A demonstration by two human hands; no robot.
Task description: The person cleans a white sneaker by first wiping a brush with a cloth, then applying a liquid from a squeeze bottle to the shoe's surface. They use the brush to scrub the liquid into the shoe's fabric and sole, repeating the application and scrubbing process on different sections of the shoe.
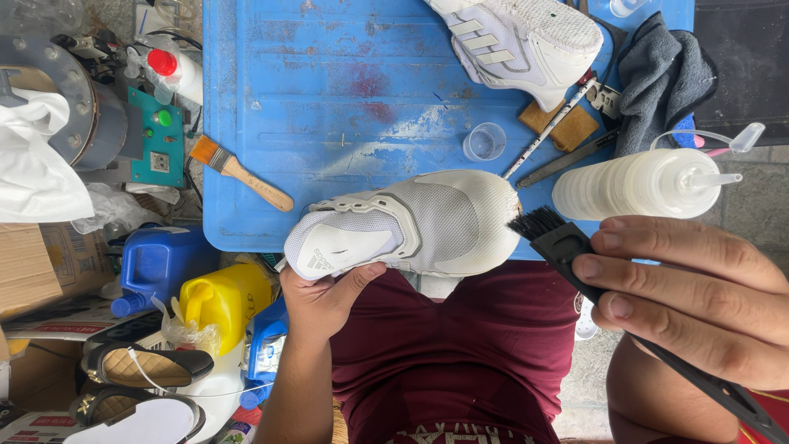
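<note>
The left hand (325, 300) grips a white sneaker (411, 226) by its heel end, holding it over the near edge of the blue worktop (329, 82). The right hand (690, 296) closes its fingers around a black brush (567, 247), whose bristles seem to touch the sneaker's toe. A white squeeze bottle (633, 185) lies near the worktop's near right corner, a second white shoe (518, 41) at the far edge.

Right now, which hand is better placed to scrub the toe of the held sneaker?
Right. The right hand already grips the black brush, and its bristles sit just beside the toe of the white sneaker. The left hand is occupied gripping that sneaker from below, near the heel, steadying it.
</note>
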